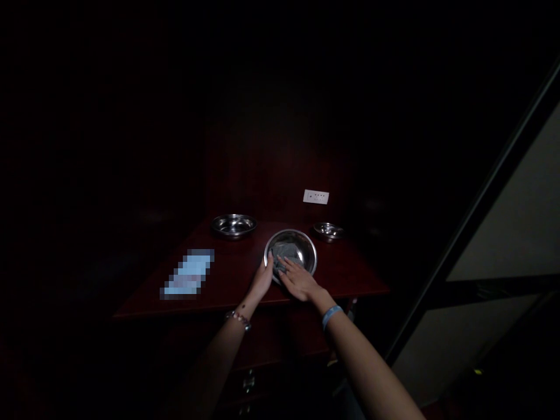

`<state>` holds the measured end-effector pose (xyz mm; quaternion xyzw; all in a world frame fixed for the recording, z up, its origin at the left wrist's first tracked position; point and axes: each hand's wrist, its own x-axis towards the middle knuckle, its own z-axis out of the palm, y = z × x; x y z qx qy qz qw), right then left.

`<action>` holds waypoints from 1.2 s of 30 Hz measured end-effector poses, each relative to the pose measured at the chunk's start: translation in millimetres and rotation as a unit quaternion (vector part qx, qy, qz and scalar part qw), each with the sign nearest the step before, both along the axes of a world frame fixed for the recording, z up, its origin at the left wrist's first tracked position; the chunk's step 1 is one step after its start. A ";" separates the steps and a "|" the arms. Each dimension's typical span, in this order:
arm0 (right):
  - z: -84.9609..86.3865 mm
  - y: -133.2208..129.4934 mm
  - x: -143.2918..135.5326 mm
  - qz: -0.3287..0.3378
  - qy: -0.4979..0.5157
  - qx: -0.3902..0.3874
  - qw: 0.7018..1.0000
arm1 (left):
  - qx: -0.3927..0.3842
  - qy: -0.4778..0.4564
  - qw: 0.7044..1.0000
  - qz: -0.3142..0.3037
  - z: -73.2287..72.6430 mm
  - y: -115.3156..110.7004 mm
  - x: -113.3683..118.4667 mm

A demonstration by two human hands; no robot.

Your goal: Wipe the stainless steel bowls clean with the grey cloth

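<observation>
A shiny metal bowl is tilted toward me above the dark red table, near its front edge. My left hand grips the bowl's left rim, with the thumb on the inner side. A greyish cloth lies inside the bowl. Over the bowl's lower part, my right hand has its fingers spread and rests on the cloth. Whether the bowl's base touches the table cannot be made out.
On the red table, a wide metal dish stands at the back left and a smaller one at the back right. A pixelated light-blue item lies left. A white socket panel is on the back wall.
</observation>
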<state>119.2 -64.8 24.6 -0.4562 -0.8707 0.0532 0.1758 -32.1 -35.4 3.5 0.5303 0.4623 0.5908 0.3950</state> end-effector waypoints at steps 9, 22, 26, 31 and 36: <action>20.0 15.0 18.0 -0.039 -0.065 0.093 0.993 | 0.006 -0.005 0.999 -0.044 -12.0 9.5 3.0; 11.6 -0.3 47.7 -0.130 -0.042 0.082 0.987 | 0.009 0.015 0.999 -0.042 -2.6 -5.8 5.5; 1.7 -11.9 39.1 -0.154 -0.061 0.051 0.985 | 0.019 0.020 0.999 -0.028 -2.0 -6.6 5.4; 1.0 -29.9 27.1 -0.145 -0.049 0.045 0.987 | 0.011 0.021 1.000 -0.016 -2.3 -4.6 4.5; 4.0 -44.7 14.2 -0.111 -0.049 0.042 0.992 | -0.009 0.030 0.999 -0.008 -5.0 -2.0 2.7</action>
